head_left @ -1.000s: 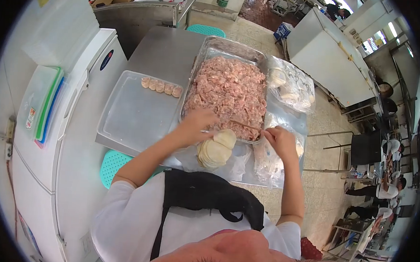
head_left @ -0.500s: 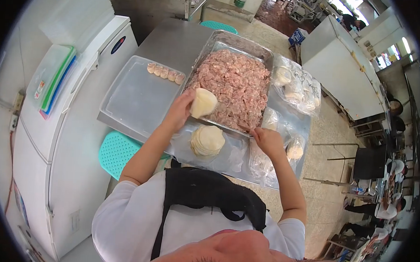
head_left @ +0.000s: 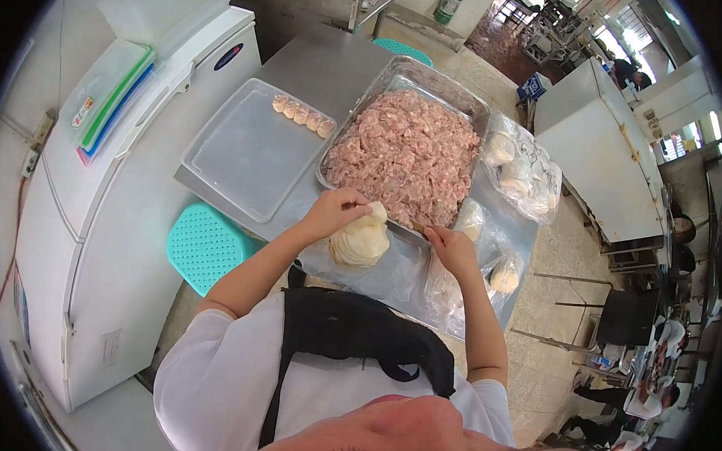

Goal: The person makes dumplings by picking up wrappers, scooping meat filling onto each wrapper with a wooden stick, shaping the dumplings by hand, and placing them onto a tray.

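My left hand is closed in a pinch on the edge of a thin, pale round dough wrapper. That wrapper hangs over the near edge of the metal tray and overlaps a stack of wrappers. At the tray's near right corner, my right hand grips a thin brownish stick-like tool; its far end is hard to make out. Raw ground meat fills much of the deep metal tray. On a translucent plastic lid or tray, several small filled dumplings stand in a row.
Bagged wrapper stacks lie right of the meat, with more plastic bags near my right forearm. A white freezer stands at left, a turquoise stool beneath the table's left edge. Other people are in the far right background.
My left hand has brought the wrapper from the tray's left edge down and right, close above the stack. My right hand stays at the tray corner. The camera view has shifted slightly.
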A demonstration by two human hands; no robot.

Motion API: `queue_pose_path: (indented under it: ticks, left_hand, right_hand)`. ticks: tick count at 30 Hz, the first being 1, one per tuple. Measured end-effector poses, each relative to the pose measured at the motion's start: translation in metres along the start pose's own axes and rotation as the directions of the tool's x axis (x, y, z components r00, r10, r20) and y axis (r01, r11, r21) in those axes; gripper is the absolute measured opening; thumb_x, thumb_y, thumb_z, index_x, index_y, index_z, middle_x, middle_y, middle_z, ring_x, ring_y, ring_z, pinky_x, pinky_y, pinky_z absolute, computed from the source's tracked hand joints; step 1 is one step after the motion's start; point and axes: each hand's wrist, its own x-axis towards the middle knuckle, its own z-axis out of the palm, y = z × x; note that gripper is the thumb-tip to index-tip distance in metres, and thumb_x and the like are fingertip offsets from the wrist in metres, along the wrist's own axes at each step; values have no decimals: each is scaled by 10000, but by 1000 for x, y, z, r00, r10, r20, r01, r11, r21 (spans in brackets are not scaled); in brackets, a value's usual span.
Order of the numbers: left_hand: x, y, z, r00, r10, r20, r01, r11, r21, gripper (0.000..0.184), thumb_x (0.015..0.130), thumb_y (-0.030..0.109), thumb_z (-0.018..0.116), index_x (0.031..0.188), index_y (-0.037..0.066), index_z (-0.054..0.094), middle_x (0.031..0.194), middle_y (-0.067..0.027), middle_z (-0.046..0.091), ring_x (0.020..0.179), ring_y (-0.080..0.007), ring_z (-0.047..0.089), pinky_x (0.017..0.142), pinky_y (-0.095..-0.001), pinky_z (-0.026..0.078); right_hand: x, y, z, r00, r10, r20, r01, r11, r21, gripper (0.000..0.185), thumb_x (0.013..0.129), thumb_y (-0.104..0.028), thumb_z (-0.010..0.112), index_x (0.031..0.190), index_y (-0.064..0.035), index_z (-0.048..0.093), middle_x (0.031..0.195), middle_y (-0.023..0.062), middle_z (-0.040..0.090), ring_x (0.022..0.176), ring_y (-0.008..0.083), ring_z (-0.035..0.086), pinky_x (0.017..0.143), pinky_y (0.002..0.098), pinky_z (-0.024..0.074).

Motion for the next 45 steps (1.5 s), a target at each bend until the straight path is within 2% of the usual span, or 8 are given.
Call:
queue_pose_path:
  ticks: [13,15,20,24,29,35,37,45]
  left_hand:
    - [9,14,20,995,-94,-9,77,861,-502,192,925,174,654,1012,8,696,926,-30,678,832,-75,625,743,-229,508]
    - [12,6,14,996,-87,20,86,883,-461,197,937,182,636,1033,19,690,958,-38,678,863,-79,629,762,-236,512]
    - [24,23,-31,910,-366,197,245,90,-965,317,973,240,571,1229,53,554,1106,-85,648,1017,-170,642,865,-328,540]
    - [34,10,-34,934,-356,-15,156,444,-882,339,1017,281,494,1234,24,532,1197,-121,623,1112,-228,614,988,-405,485]
    - [55,16,-20,949,-295,112,173,191,-966,326,1036,267,446,1252,32,513,1181,-99,618,1109,-228,608,998,-385,471]
    - [76,56,-27,958,-165,233,221,-87,-971,522,1027,457,365,1300,28,480,1258,-119,572,1186,-269,555,1043,-427,423]
    - [83,61,-31,958,-140,252,229,-158,-960,608,1009,534,351,1320,25,469,1288,-131,555,1215,-287,532,1062,-447,403]
    - [98,17,-12,940,-305,152,157,-11,-988,821,936,679,355,1350,-23,449,1425,-197,455,1309,-332,445,1092,-515,341]
  right_hand:
    - [15,-82,27,997,75,4,-35,423,906,227,916,-237,672,822,-30,671,698,-74,533,628,30,443,551,226,348]
    - [19,-77,39,994,107,-3,-46,448,893,214,910,-226,676,811,-38,656,697,-77,521,617,26,426,540,226,328]
    - [16,-75,57,989,94,-110,50,494,868,213,903,-251,670,783,-89,604,595,-81,469,456,18,366,406,212,258]
    - [13,-78,59,962,208,-178,13,614,789,244,934,-279,626,787,-84,605,601,-80,456,484,22,367,434,208,263]
    - [17,-94,34,922,345,-174,16,416,909,290,982,-315,571,927,-50,676,625,-66,454,529,22,374,470,197,266]
    - [24,-97,37,907,278,-316,83,619,781,272,1003,-254,544,1058,-27,684,676,-14,526,568,68,470,516,229,364]
    - [28,-93,43,751,-90,-655,286,937,200,253,970,-234,589,1087,-26,672,750,84,609,625,209,599,579,324,463]
    - [-3,-107,-9,912,-75,-404,4,985,-174,201,925,-191,604,1061,-48,642,849,152,630,757,364,643,630,446,512]
